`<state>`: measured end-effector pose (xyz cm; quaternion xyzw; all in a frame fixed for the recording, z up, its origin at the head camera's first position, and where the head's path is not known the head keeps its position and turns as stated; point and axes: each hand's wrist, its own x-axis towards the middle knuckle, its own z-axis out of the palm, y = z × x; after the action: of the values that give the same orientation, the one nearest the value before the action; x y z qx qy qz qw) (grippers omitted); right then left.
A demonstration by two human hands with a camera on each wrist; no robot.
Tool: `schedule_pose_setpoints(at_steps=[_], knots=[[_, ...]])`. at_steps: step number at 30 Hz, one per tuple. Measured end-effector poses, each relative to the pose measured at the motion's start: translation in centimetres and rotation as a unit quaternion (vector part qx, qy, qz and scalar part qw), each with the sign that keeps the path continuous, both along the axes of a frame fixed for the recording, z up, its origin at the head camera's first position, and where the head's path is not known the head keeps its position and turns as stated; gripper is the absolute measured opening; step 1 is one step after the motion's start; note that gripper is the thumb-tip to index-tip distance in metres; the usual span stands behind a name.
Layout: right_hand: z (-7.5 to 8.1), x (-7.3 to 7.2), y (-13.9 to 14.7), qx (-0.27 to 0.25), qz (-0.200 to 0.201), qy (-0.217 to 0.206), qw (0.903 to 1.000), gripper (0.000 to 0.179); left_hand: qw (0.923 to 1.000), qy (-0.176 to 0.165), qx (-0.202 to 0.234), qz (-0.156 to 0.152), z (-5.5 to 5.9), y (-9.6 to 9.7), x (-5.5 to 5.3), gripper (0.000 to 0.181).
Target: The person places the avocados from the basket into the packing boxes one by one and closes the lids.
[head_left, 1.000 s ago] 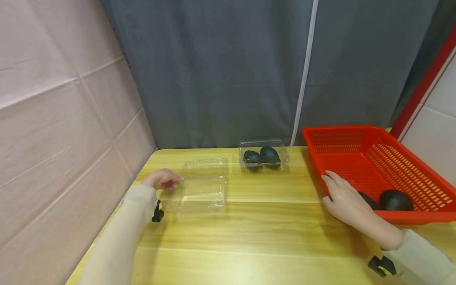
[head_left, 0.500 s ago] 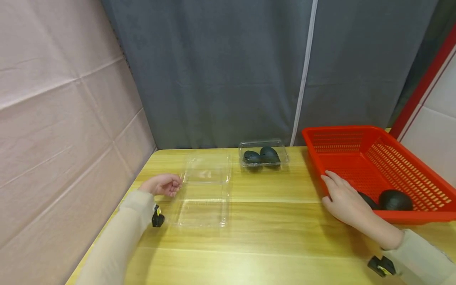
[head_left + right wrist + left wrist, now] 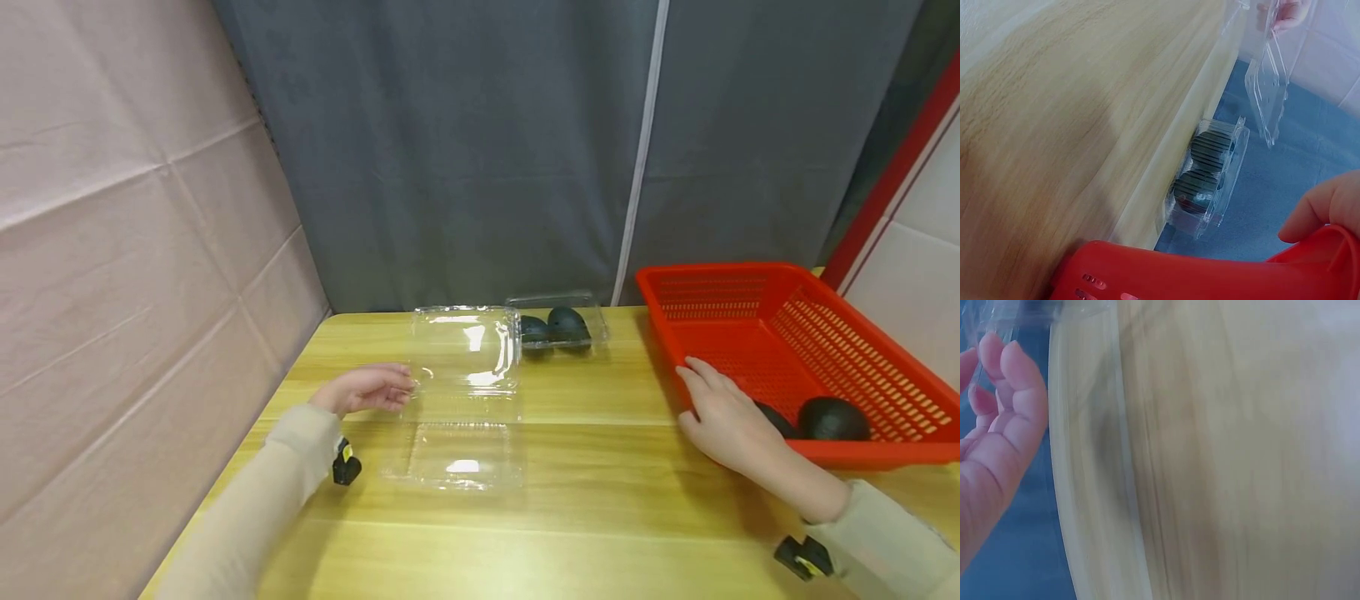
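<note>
In the head view my left hand (image 3: 367, 388) pinches the left edge of a clear plastic clamshell box (image 3: 467, 350), whose two halves are spread open. The right wrist view shows this box raised off the table, with the left hand (image 3: 1291, 14) at its edge. My right hand (image 3: 726, 417) rests over the left rim of a red plastic basket (image 3: 750, 454), fingers fairly straight. Inside the basket, close to the front wall, lie a dark avocado (image 3: 832, 419) and another one (image 3: 777, 419), partly hidden by the right hand.
Behind the raised box stands a second clear clamshell (image 3: 592, 329) with two dark avocados (image 3: 567, 327) inside, near the table's back edge. A grey curtain (image 3: 465, 158) hangs behind the wooden table (image 3: 600, 500). A pale cloth wall (image 3: 150, 292) borders the left side.
My left hand has moved right with the clear clamshell, which now overlaps the filled box in the head view. The box's tilt has changed. My right hand has stayed on the basket.
</note>
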<state>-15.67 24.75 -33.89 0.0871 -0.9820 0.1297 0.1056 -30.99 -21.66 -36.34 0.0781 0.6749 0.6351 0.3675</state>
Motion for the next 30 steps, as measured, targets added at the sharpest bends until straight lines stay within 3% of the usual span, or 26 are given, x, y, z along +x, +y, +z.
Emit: schedule_pose_setpoints(at_steps=[6,18,25,30], knots=[[0.0,0.1,0.0,0.001,-0.002,0.000,1.0000,0.056,0.9998,0.010,0.007,0.013,-0.5,3.7,0.4,0.010],[-0.1,0.0,0.0,0.004,-0.003,-0.001,1.0000,0.056,0.9950,0.038,0.011,0.092,-2.1,10.0,1.0,0.012],[0.0,0.1,0.0,0.000,-0.004,-0.003,1.0000,0.057,0.9911,0.071,0.010,0.113,-2.8,11.5,1.0,0.007],[0.1,0.1,-0.1,0.001,-0.005,-0.001,1.0000,0.056,0.9920,0.089,-0.011,0.089,-2.8,10.9,1.3,0.017]])
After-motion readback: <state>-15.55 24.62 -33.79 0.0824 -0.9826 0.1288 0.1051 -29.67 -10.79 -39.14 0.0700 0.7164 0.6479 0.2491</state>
